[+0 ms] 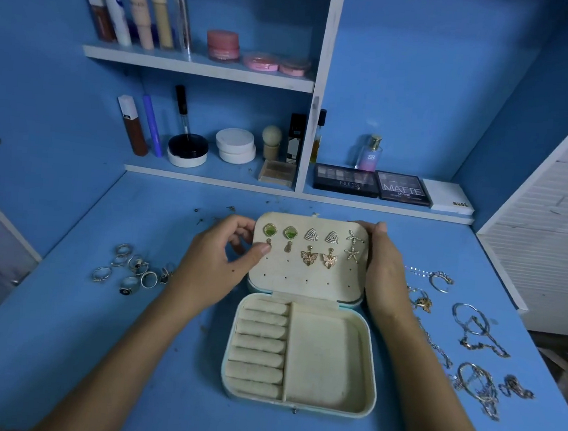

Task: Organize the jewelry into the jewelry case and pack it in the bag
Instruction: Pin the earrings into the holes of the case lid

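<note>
Jewelry case (300, 356): lay open at lower centre of the frame on the blue surface (168, 376), lid (308, 282) tilted back toward the shelves.
Lid panel: carried earrings pinned in two rows: two green-stone studs (279, 232), two triangular ones (321, 236), two butterfly drops (319, 258) and two starfish pieces (354, 246) at its right edge.
Case base: ring rolls (258, 346) filled the left part; the open compartment (322, 357) on the right held nothing visible.
Left hand (219, 261): sat at the lid's left edge, fingers (241, 227) curled narrow around that edge, thumb tip pressed on the panel beside a small drop earring (268, 242) under the first green stud; whether it pinched that earring, I could not tell.
Right hand (385, 267): clasped the lid's right edge, fingers wrapped behind, thumb over the upper right corner.
Rings (132, 269): lay in a loose cluster at middle left of the frame, well apart from the case.
Chains and bracelets (470, 335): were spread over the right side of the surface, some tangled together.
Shelves (199, 67): in the upper part of the frame held tubes, pink jars (223, 45), white round tins (235, 145), a perfume bottle (369, 154) and eyeshadow palettes (373, 185).
Bag: no picture showed it.
</note>
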`<action>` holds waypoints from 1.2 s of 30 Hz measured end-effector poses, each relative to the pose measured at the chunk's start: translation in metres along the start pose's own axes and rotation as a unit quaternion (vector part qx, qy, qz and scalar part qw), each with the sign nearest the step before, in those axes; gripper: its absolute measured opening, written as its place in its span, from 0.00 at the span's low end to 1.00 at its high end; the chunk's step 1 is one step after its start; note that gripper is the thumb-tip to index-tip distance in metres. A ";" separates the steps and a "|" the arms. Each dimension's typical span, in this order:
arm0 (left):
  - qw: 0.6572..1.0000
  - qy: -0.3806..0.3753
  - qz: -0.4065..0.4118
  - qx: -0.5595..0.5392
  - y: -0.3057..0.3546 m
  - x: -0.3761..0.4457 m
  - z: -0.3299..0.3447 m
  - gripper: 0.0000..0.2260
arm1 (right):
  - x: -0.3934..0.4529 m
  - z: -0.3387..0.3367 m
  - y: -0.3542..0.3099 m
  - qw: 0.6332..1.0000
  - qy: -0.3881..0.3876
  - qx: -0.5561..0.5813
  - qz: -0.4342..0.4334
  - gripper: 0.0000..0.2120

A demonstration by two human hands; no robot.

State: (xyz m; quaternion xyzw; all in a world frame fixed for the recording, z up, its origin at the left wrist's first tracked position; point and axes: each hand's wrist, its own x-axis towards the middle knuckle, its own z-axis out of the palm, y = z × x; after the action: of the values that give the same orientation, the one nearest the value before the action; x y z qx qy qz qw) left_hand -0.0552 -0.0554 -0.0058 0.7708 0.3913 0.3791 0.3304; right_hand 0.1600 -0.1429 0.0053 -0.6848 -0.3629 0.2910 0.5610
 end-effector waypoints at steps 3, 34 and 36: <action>1.000 0.011 -0.021 -0.011 -0.003 -0.001 0.006 0.08 | -0.003 0.001 0.001 1.000 0.005 -0.008 -0.015 0.23; 0.973 0.046 -0.038 0.224 -0.032 0.067 -0.041 0.07 | 0.009 0.004 0.017 0.996 0.040 -0.071 -0.047 0.24; 0.965 0.008 -0.054 0.255 -0.042 0.073 -0.046 0.06 | 0.009 0.004 0.016 0.996 0.040 -0.071 -0.043 0.24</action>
State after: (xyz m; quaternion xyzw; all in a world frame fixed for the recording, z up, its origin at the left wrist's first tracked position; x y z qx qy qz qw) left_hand -0.0795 0.0364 0.0069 0.8043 0.5186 0.2544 0.1394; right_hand 0.1645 -0.1353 -0.0113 -0.7175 -0.3891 0.2129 0.5371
